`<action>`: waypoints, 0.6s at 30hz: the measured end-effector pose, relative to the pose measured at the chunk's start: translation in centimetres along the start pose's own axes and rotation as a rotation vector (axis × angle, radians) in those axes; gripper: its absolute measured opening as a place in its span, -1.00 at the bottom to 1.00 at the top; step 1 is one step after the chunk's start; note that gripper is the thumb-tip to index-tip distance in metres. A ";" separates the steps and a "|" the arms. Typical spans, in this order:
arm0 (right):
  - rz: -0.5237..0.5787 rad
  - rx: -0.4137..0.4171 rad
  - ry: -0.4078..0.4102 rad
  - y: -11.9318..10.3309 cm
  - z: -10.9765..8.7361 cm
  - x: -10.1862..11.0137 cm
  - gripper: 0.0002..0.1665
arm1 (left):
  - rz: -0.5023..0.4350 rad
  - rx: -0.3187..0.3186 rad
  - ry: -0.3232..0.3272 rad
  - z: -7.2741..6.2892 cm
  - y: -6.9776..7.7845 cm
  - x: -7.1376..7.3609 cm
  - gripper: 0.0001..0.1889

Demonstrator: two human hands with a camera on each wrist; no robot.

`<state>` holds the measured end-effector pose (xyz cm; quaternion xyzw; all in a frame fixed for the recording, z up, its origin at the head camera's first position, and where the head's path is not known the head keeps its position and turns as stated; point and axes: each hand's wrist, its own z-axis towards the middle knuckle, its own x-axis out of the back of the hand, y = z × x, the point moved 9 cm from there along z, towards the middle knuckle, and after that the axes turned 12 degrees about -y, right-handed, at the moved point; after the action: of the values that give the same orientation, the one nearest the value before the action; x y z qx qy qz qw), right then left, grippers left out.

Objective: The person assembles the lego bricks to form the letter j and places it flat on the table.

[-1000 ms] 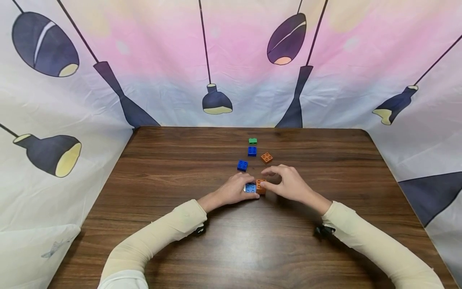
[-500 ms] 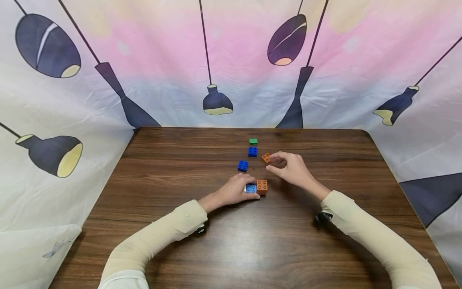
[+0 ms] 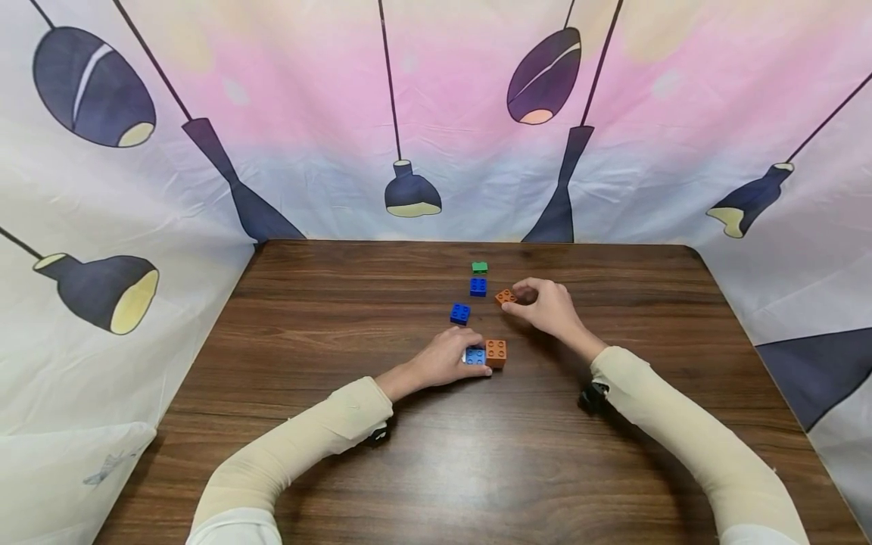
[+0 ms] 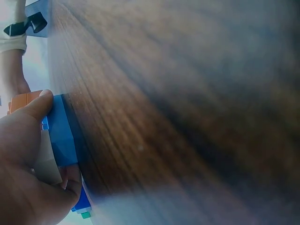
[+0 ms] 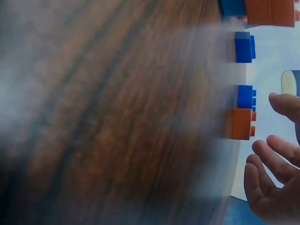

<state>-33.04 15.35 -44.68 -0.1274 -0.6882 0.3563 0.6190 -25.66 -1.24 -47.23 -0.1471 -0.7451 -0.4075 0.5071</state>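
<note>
My left hand (image 3: 444,358) grips a small assembly of toy building bricks low on the table, thumb on the near side and fingers behind. In the left wrist view the assembly shows a blue brick (image 4: 63,133) at the table, a white brick (image 4: 48,161) above it, and orange bricks (image 4: 26,100) at one end. Its top shows light blue studs (image 3: 474,356) beside orange ones. Farther back, my right hand (image 3: 553,309) is beside a loose orange brick (image 3: 506,297), thumb and fingers spread around its right side. The right wrist view shows this orange brick (image 5: 242,124) apart from the fingers.
Two dark blue bricks, one nearer (image 3: 459,313) and one farther (image 3: 478,287), lie left of the loose orange brick. A green brick (image 3: 480,267) lies behind them. The wooden table (image 3: 341,295) meets a printed cloth backdrop (image 3: 327,136) at its far edge.
My right hand has left the assembly's orange bricks and moved back to the loose orange brick. My left hand keeps its grip and place.
</note>
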 end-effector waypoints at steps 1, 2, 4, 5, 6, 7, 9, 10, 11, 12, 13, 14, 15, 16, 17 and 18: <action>-0.004 -0.007 -0.004 0.1 0.1 -0.1 -0.46 | 0.001 0.003 0.000 0.0 0.0 0.0 -0.45; -0.006 -0.016 -0.007 0.2 0.3 -0.2 -0.45 | 0.000 0.005 -0.001 0.0 0.0 0.0 -0.45; -0.018 -0.035 -0.016 0.5 0.6 -0.4 -0.43 | 0.000 0.008 -0.003 0.0 -0.1 -0.1 -0.45; -0.024 -0.044 -0.021 0.6 0.7 -0.6 -0.42 | -0.001 0.010 -0.005 0.0 -0.1 -0.1 -0.45; -0.027 -0.050 -0.026 0.6 0.8 -0.7 -0.41 | -0.002 0.011 -0.005 0.0 -0.1 -0.1 -0.45; -0.030 -0.055 -0.029 0.7 0.9 -0.8 -0.40 | -0.003 0.012 -0.006 0.0 -0.1 -0.2 -0.45; -0.034 -0.065 -0.036 0.8 1.0 -1.0 -0.38 | -0.005 0.014 -0.007 0.0 -0.2 -0.2 -0.45; -0.036 -0.068 -0.040 0.8 1.1 -1.0 -0.38 | -0.007 0.015 -0.009 0.0 -0.2 -0.2 -0.45; -0.037 -0.071 -0.042 0.8 1.1 -1.1 -0.37 | -0.009 0.016 -0.011 0.0 -0.2 -0.2 -0.44; -0.040 -0.072 -0.046 0.8 1.2 -1.1 -0.35 | -0.009 0.017 -0.012 0.1 -0.2 -0.3 -0.44; -0.043 -0.076 -0.048 0.7 1.2 -1.1 -0.34 | -0.009 0.018 -0.014 0.1 -0.2 -0.3 -0.44; -0.046 -0.080 -0.050 0.7 1.3 -1.1 -0.33 | -0.009 0.018 -0.015 0.1 -0.2 -0.3 -0.45; -0.051 -0.083 -0.053 0.7 1.3 -1.2 -0.32 | -0.010 0.018 -0.015 0.1 -0.2 -0.3 -0.45; -0.054 -0.086 -0.054 0.6 1.3 -1.2 -0.31 | -0.009 0.017 -0.015 0.1 -0.2 -0.2 -0.45; -0.057 -0.089 -0.057 0.6 1.4 -1.2 -0.30 | -0.008 0.015 -0.014 0.1 -0.2 -0.2 -0.45; -0.057 -0.092 -0.059 0.6 1.4 -1.2 -0.30 | -0.008 0.013 -0.013 0.1 -0.2 -0.2 -0.46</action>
<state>-34.28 14.55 -45.93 -0.1256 -0.7251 0.3100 0.6020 -25.76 -1.23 -47.47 -0.1438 -0.7516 -0.4038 0.5014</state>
